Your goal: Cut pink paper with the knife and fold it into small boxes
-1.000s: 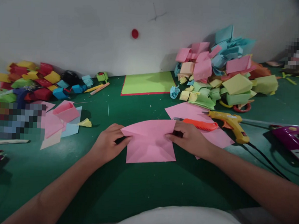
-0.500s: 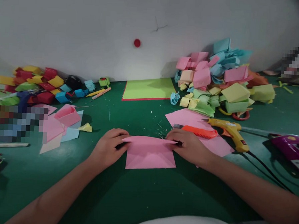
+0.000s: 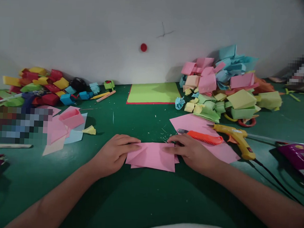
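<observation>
A sheet of pink paper lies folded over on the green table in front of me, its upper layer a little askew over the lower one. My left hand grips its left side near the far fold, thumb and fingers closed on the edge. At the right end of the same fold, my right hand pinches the paper. Just beyond my right hand lies an orange cutter knife on another pink sheet. A yellow glue gun rests to the right of it.
Folded paper pieces are heaped at the back right, with scissor handles below. More paper blocks sit back left. A lime-green card lies by the wall. Pink scraps are at left, a purple device at right.
The pink paper's far edge has been folded over toward me, covering most of the lower layer. Both hands now press along the fold, fingers on top.
</observation>
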Tool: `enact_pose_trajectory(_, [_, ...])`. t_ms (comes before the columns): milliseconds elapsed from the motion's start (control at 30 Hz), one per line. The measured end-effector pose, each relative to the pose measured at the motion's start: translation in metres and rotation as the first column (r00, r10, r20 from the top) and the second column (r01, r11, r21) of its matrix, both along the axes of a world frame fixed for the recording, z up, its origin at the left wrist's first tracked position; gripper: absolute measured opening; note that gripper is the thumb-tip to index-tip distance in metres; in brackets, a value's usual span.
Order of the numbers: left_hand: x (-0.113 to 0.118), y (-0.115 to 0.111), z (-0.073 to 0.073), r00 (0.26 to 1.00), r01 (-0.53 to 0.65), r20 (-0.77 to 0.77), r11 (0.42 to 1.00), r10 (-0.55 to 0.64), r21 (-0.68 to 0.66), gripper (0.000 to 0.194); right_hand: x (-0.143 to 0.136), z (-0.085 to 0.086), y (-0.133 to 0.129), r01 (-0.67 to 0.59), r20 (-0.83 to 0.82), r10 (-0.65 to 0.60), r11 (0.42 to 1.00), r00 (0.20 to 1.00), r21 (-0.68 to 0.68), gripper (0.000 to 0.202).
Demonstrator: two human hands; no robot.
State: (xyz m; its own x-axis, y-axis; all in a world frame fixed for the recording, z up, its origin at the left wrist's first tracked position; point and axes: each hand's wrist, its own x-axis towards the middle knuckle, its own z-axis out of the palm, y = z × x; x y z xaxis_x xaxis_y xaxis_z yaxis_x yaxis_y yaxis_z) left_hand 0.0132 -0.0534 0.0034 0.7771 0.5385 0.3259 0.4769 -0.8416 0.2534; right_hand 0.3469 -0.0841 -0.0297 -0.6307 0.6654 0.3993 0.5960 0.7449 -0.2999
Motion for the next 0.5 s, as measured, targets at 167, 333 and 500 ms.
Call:
enact_pose_trajectory(167, [0.002, -0.007, 0.006, 0.997, -0.033, -0.076, 0.997, 0.028, -0.07, 0.037, 0.0, 0.018, -0.007, 0.013, 0.003, -0.013, 0.982, 1.0, -0.191, 0.05])
enact_pose_trajectory(333, [0.008, -0.01, 0.002, 0.977, -0.065, -0.206, 0.995, 0.047, -0.078, 0.067, -0.004, 0.033, -0.014, 0.03, 0.045, -0.019, 0.96, 0.999, -0.277, 0.045])
enact_pose_trajectory(500, [0.009, -0.01, -0.003, 0.965, -0.093, -0.251, 0.994, 0.078, -0.05, 0.059, -0.009, 0.03, -0.016, 0.099, 0.109, -0.068, 0.944, 0.992, -0.313, 0.058])
